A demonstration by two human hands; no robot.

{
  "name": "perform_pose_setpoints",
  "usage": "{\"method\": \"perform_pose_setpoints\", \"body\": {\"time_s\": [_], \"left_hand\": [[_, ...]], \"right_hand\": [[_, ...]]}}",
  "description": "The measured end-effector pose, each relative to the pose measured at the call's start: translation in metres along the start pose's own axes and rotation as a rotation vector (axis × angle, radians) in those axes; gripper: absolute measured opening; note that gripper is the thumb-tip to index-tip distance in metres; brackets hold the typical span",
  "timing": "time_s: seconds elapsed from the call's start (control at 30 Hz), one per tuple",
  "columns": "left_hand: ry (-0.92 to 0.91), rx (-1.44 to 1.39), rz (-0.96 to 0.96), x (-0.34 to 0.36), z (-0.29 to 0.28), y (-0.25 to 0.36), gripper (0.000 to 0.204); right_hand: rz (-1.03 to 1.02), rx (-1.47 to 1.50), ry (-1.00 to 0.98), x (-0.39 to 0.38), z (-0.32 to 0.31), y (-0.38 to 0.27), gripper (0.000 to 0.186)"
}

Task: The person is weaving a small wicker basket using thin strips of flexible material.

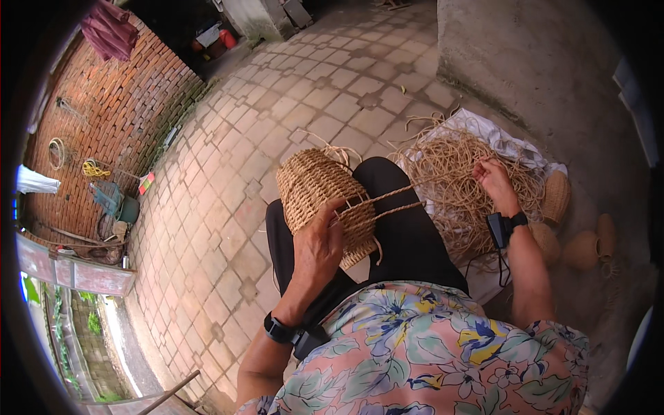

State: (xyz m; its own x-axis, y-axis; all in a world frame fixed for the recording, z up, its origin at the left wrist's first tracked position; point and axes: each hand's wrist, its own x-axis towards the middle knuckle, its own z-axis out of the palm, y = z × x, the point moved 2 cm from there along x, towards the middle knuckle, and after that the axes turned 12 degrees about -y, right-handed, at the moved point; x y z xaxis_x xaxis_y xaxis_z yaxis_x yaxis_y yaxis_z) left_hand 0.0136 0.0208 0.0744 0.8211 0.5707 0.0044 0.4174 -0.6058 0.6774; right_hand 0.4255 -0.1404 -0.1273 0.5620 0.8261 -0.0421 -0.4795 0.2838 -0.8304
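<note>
A woven straw basket (319,185), round-sided and tan, rests tilted across my lap between my knees. My left hand (318,247) is closed on its near side, fingers at the weave where strands come out. From there two lengths of twisted straw cord (395,209) stretch right over my dark-trousered thigh. My right hand (495,183) is raised over a tangled heap of the same cord (443,162), its fingers pinched together with cord running toward them. The exact grip of the fingertips is hard to see. Loose cord ends stick out from the basket's far and near sides.
The heap lies on a white sheet (529,146) at my right. Beside it are several woven pieces, among them a tall one (556,198) and a rounded one (580,250). A concrete wall (532,69) stands beyond; paving (207,207) stretches left to a brick wall (117,104).
</note>
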Motion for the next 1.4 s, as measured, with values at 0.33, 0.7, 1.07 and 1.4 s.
{"method": "perform_pose_setpoints", "body": {"time_s": [0.33,0.7,1.07,1.4], "left_hand": [[-0.046,-0.797,-0.135,-0.002,0.000,0.001,0.042],[-0.031,-0.688,-0.174,-0.008,0.008,-0.003,0.031],[0.036,-0.218,0.024,-0.007,0.014,-0.012,0.035],[-0.001,0.207,-0.043,-0.004,0.016,0.014,0.027]], "right_hand": [[0.354,-0.049,-0.500,-0.026,0.218,-0.009,0.012],[0.236,-0.066,-0.495,-0.036,0.273,0.013,0.011],[-0.073,0.341,-0.909,-0.110,0.253,-0.131,0.019],[-0.144,0.349,-0.815,-0.098,0.290,-0.095,0.018]]}}
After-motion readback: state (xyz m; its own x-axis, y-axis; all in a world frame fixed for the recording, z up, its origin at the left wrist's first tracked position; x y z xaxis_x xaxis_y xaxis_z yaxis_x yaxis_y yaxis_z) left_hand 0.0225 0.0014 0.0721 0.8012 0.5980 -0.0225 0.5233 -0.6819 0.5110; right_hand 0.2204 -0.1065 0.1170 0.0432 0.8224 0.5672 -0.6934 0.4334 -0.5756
